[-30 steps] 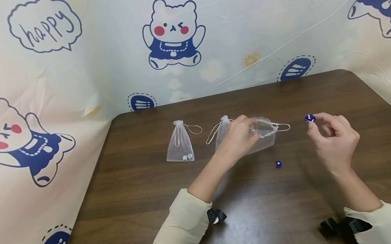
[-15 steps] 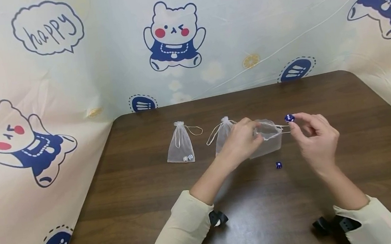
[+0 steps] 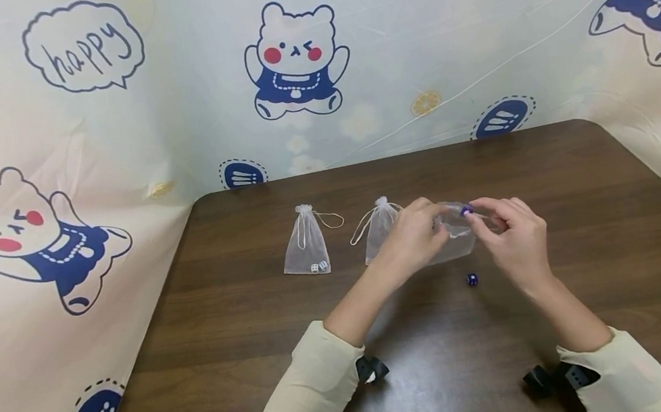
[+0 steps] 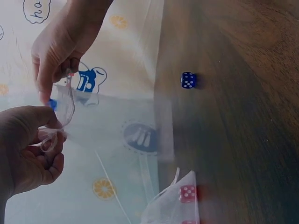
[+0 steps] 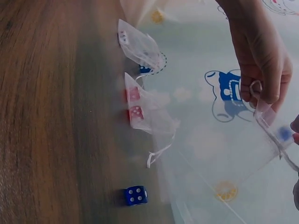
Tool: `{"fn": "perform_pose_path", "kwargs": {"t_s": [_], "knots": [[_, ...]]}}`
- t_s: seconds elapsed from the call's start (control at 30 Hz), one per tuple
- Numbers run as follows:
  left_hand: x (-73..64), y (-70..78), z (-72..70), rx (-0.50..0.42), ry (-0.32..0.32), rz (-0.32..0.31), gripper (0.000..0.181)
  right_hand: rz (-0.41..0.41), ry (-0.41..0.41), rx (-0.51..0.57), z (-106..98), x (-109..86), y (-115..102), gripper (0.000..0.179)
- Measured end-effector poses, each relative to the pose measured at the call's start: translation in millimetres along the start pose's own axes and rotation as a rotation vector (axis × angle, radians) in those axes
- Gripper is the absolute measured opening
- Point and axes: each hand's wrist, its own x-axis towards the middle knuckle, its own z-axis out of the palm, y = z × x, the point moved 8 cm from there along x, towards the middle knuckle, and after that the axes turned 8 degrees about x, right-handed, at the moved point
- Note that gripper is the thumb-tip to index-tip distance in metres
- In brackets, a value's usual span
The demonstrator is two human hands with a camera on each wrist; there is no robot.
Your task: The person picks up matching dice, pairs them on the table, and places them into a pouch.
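My left hand pinches the gathered rim of a sheer white drawstring bag, its mouth held open above the table. At that mouth, my right hand pinches a blue die between thumb and fingertips. In the left wrist view the held die shows partly, against the bag's edge. A second blue die with white pips lies on the table below the bag. Only fingertips of the right hand appear at the right wrist view's edge.
Two tied drawstring bags lie to the left: one with white dice and one partly behind my left hand. Red dice show inside the nearer bag. The dark wooden table meets a cartoon-print cloth at the back.
My right hand has carried the blue die leftward from beside the bag to its mouth. The left hand keeps its hold on the rim, moving only slightly right.
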Motion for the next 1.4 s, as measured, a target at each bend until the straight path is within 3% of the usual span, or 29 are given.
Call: {"fn": "perform_pose_path", "kwargs": {"t_s": [0.37, 0.67, 0.8, 0.93, 1.23, 1.4], "knots": [[2.2, -3.1, -9.6, 0.003, 0.073, 0.0, 0.028, 0.025, 0.049, -0.024, -8.1, 2.4, 0.3, 0.015], [0.8, -9.4, -11.1, -0.051, 0.045, -0.041, 0.029, 0.108, 0.021, -0.078, -12.1, -8.7, 16.8, 0.013], [0.2, -11.1, -14.1, -0.039, 0.053, -0.051, 0.029, 0.145, -0.037, -0.123, -8.4, -14.8, 27.0, 0.012], [-0.7, -13.9, -16.7, -0.031, 0.059, -0.069, 0.029, 0.207, -0.175, -0.184, 0.8, -21.7, 39.2, 0.012], [-1.9, -15.5, -17.3, -0.025, 0.078, -0.073, 0.03, 0.379, -0.693, -0.239, 30.4, -46.6, 66.7, 0.015], [-2.1, -15.4, -16.5, -0.019, 0.06, -0.083, 0.03, 0.422, -0.87, -0.25, 38.8, -58.6, 71.5, 0.016]]}}
